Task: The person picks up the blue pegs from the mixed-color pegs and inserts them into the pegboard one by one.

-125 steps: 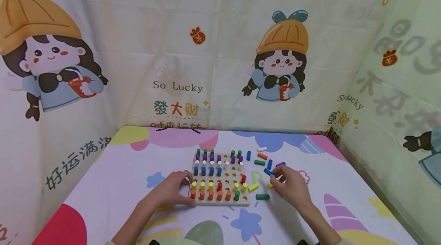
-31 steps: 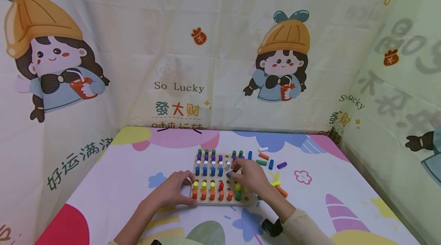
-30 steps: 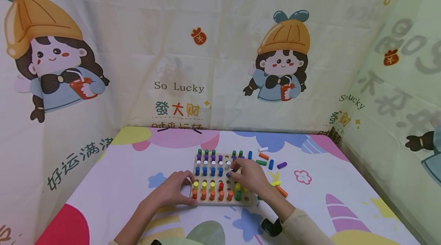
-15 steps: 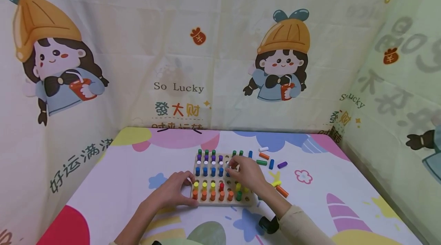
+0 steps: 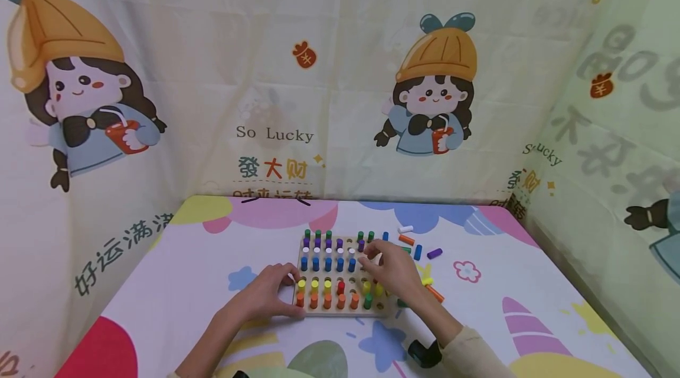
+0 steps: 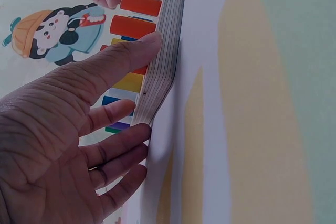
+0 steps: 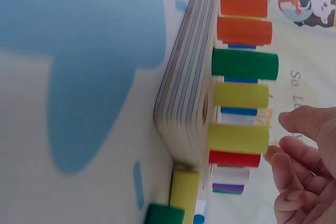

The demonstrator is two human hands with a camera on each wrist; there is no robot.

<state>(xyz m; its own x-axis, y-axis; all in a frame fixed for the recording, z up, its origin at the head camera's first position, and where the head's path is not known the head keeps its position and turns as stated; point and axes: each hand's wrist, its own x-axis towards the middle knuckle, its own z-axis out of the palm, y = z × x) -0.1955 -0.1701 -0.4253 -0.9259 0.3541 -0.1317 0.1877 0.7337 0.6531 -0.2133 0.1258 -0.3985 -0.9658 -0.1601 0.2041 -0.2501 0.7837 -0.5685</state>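
Note:
A wooden pegboard (image 5: 340, 312) carries upright pegs in coloured rows, with some bare holes. My left hand (image 5: 271, 292) holds its near left corner; in the left wrist view the thumb (image 6: 139, 50) presses the front edge and fingertips touch the side. Just above the board's right part is my right hand (image 5: 395, 269), its thumb and fingers apart with nothing between them. Closest to it stands a blue peg (image 5: 352, 264), upright at the right end of the blue row. A green peg (image 7: 244, 64) stands beyond the orange ones in the front row. The hand hides several holes at the right.
Loose pegs lie to the board's right, among them a white peg (image 5: 405, 229), an orange peg (image 5: 406, 240), a blue peg (image 5: 418, 252) and a purple peg (image 5: 434, 253). The table (image 5: 212, 260) has a patterned cloth, with a printed curtain (image 5: 350, 100) behind.
The right hand carried a blue peg from the table to the board, set it upright in the blue row, let go and drew back slightly right. The left hand kept its hold.

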